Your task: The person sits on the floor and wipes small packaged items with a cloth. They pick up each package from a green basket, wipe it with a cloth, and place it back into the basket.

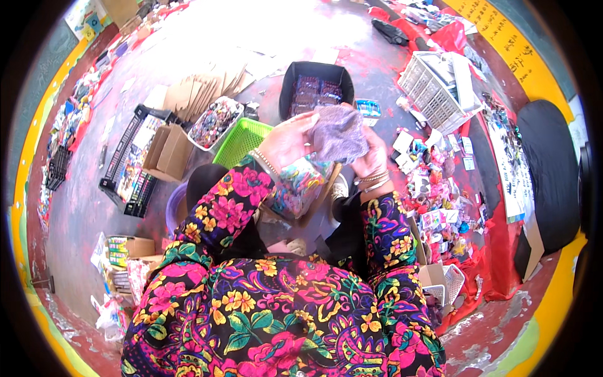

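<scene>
Head view: bright green plastic basket (237,142) sits near the left hand (287,144), which grasps one side of a fuzzy mauve-grey fabric piece (339,135), raised between both hands; right hand (373,156) grasps its opposite side; white lattice plastic crate (432,94) stands farther right.

The head-worn fisheye looks down on the hands (289,141), near.
</scene>
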A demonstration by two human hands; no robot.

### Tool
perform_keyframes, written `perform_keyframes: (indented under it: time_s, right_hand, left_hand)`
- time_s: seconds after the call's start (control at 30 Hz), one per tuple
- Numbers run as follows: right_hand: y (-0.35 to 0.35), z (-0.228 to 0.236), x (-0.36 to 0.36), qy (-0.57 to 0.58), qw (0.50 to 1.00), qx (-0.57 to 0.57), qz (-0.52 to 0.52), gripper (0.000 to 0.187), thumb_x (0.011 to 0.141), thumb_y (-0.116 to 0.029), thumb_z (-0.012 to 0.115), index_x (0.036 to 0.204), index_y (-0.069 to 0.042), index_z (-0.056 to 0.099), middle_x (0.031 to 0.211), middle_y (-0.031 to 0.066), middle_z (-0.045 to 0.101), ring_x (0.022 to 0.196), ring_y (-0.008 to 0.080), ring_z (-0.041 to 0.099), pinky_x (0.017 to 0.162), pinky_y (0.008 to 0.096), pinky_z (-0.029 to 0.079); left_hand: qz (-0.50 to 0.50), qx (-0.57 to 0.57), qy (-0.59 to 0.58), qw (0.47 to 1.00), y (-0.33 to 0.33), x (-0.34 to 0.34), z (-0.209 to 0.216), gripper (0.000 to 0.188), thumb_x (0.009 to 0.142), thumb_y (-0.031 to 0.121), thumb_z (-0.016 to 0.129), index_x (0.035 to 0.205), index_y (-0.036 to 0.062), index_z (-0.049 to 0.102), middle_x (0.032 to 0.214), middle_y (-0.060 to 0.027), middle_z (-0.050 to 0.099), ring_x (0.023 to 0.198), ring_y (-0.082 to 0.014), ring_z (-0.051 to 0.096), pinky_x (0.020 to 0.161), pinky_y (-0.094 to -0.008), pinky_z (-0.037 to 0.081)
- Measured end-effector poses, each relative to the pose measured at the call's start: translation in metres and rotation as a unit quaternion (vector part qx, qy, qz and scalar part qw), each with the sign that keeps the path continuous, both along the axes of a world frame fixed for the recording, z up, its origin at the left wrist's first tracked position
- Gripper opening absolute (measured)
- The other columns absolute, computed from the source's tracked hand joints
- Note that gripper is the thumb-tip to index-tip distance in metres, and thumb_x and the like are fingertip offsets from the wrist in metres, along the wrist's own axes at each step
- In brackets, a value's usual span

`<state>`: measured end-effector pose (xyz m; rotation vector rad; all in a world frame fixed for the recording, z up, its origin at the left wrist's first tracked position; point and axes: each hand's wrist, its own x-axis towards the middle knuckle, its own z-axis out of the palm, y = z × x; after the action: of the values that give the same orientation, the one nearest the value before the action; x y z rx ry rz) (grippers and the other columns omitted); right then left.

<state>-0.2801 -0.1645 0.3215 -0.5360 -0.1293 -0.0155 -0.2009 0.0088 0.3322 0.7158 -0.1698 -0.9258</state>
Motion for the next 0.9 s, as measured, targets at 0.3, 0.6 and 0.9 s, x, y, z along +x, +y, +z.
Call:
perform_keyframes:
  time_s: [0.3,0.6,0.9]
  right_hand:
    - [-0.016,0.007,0.004,0.109,0.957,-0.265,-0.047,0.024,0.086,-0.015,0.058,0.105,-0.001,0.060,0.096,0.0045,0.063,0.087,0.0123,0.058,0.079,0.0241,0.046]
    - [-0.018,-0.020,0.020,0.157,0.538,-0.789,-0.250,0.018,0.075,-0.017,0.065,0.084,-0.005,0.056,0.075,0.0123,0.061,0.071,0.0269,0.060,0.063,0.0358,0.047]
    - [0.033,-0.020,0.016,0.172,0.813,-0.553,0.063,0.027,0.089,-0.026,0.055,0.103,-0.003,0.056,0.087,0.0094,0.063,0.079,0.0196,0.062,0.065,0.0290,0.049]
  left_hand:
    - [0.281,0.172,-0.295,0.897,0.029,0.040,-0.008,0.018,0.086,0.018,0.061,0.090,0.0003,0.066,0.082,-0.0031,0.065,0.072,-0.0077,0.059,0.062,-0.0235,0.045]
    - [0.301,0.246,-0.638,0.665,0.034,0.035,-0.007,0.018,0.083,0.009,0.061,0.098,-0.0019,0.063,0.083,-0.0126,0.066,0.070,-0.0152,0.062,0.065,-0.0254,0.048]
    - [0.206,0.307,-0.564,0.738,0.023,0.039,-0.012,0.023,0.087,0.012,0.056,0.104,-0.0019,0.061,0.091,-0.0129,0.066,0.079,-0.0128,0.063,0.073,-0.0251,0.048]
